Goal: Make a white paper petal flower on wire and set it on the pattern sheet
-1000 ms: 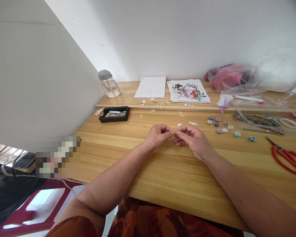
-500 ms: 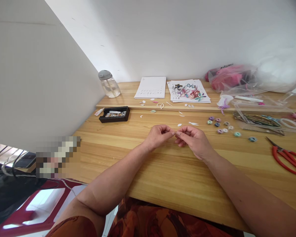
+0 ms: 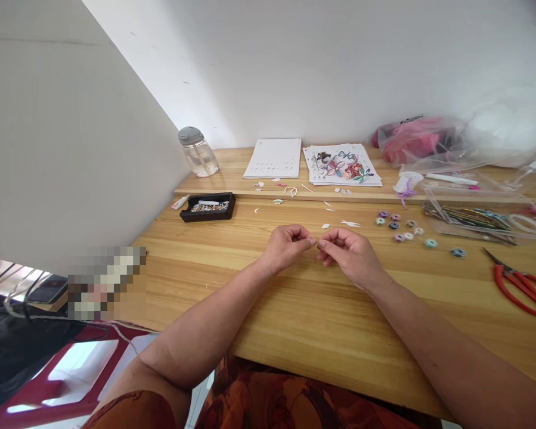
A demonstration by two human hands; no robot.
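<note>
Over the middle of the wooden table (image 3: 268, 304), my left hand (image 3: 290, 247) and my right hand (image 3: 346, 253) meet fingertip to fingertip. Each pinches thumb against forefinger, and whatever sits between the tips is too small to make out. Just beyond the fingers lies a small white paper oval (image 3: 325, 226). Thin white paper slivers (image 3: 350, 224) rest to its right. A leaf-shaped piece with a green edge (image 3: 277, 201) is farther back on the left.
A black tray of beads (image 3: 207, 215) and a clear bottle (image 3: 198, 156) stand at left. Several thread bobbins (image 3: 393, 225) and red-handled scissors (image 3: 520, 289) lie at right. White sheets (image 3: 272, 156) and colourful flower pieces (image 3: 352, 171) occupy the raised back ledge.
Almost nothing differs. Both hands keep the same pinch in the same place, with only a very slight shift of the fingers.
</note>
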